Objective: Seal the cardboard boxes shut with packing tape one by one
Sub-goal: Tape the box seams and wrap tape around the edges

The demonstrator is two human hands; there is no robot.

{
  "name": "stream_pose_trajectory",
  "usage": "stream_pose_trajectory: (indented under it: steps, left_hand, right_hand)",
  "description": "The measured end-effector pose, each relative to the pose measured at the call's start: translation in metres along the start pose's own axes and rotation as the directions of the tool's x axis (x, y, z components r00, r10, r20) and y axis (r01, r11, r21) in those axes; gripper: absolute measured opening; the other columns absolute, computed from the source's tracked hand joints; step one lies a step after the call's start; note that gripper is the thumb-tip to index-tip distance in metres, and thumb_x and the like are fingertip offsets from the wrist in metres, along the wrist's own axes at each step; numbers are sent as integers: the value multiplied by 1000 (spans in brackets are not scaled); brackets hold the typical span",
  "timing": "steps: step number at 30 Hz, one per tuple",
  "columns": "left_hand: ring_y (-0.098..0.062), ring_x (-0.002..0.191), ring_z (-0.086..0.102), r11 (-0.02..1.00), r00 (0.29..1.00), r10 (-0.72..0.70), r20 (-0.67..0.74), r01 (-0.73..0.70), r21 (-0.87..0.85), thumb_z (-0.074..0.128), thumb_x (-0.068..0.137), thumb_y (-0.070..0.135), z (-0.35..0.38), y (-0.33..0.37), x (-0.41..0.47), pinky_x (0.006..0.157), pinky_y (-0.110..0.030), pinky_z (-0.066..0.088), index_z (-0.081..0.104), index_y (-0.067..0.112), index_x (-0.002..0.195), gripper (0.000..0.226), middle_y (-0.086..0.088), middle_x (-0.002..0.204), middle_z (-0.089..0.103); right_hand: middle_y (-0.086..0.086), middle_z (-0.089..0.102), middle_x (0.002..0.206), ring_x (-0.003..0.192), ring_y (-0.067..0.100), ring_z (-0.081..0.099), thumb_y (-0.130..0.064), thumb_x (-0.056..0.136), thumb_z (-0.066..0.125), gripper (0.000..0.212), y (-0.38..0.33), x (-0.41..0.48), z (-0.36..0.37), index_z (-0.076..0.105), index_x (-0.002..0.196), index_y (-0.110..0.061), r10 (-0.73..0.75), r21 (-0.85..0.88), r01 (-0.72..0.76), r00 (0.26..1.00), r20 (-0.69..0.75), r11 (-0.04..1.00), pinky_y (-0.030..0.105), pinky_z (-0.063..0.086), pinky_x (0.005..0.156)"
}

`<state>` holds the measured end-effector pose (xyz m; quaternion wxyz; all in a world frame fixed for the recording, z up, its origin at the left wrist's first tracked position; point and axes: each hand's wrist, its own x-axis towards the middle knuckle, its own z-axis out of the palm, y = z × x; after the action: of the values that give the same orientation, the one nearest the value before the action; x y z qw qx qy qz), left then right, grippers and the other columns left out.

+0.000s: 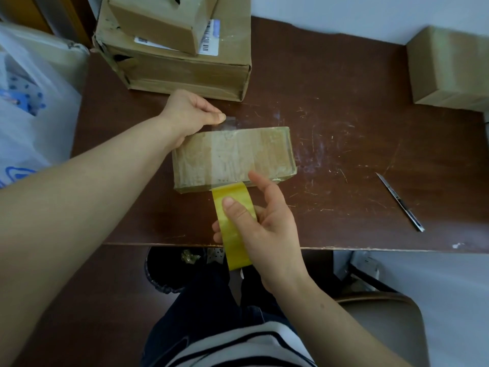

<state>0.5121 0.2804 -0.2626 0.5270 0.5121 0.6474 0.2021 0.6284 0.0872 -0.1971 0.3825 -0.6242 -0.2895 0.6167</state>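
Observation:
A small flat cardboard box (267,152) lies in the middle of the brown table (344,144). A strip of clear tape (227,154) stretches across its top from the far edge to the near edge. My left hand (189,115) pinches the free end of the tape just beyond the box's far left corner. My right hand (264,229) grips the yellow roll of packing tape (232,223) at the table's near edge, thumb on the roll's outer face, with the index finger stretched toward the box.
A big worn carton (185,72) with a smaller box (164,19) stacked on it stands at the back. Another box (449,67) sits at the far right. A utility knife (401,202) lies right of centre. White plastic bags (31,102) are on the left.

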Motion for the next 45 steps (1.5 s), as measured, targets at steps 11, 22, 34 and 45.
stream_pose_trajectory:
  steps: [11, 22, 34, 45]
  left_hand:
    - [-3, 76, 57, 978, 999, 6, 31, -13, 210, 76, 79, 20, 5, -2, 5, 68, -21, 44, 73, 26, 74, 8, 11, 74, 64]
    - [-22, 84, 64, 904, 992, -89, 91, 42, 426, 68, 81, 21, 8, 4, 11, 70, -26, 49, 75, 8, 95, 20, -9, 93, 70]
    - [-31, 110, 55, 339, 835, 493, 245, -444, 829, 28, 102, 36, 26, -23, -43, 96, -41, 36, 50, 12, 132, 44, -12, 119, 62]
    - [-25, 110, 55, 478, 835, 494, 243, -494, 726, 38, 100, 30, 24, -21, -36, 90, -39, 37, 47, 21, 135, 37, -5, 125, 58]
  right_hand:
    - [7, 73, 74, 59, 21, 69, -20, 89, 66, 30, 11, 12, -7, 46, 108, -31, 111, 67, -109, 994, -25, 992, 28, 54, 55]
    - [9, 71, 66, 53, 23, 67, -16, 88, 68, 31, 22, 41, -7, 41, 102, -22, 178, 116, -171, 983, -48, 978, 29, 52, 49]
    - [11, 71, 67, 51, 22, 65, -14, 88, 67, 31, 23, 46, -4, 42, 103, -21, 195, 158, -190, 981, -19, 969, 28, 52, 49]
    - [9, 71, 66, 52, 22, 66, -12, 87, 67, 31, 27, 49, -7, 43, 104, -22, 176, 185, -174, 984, 8, 967, 28, 52, 50]
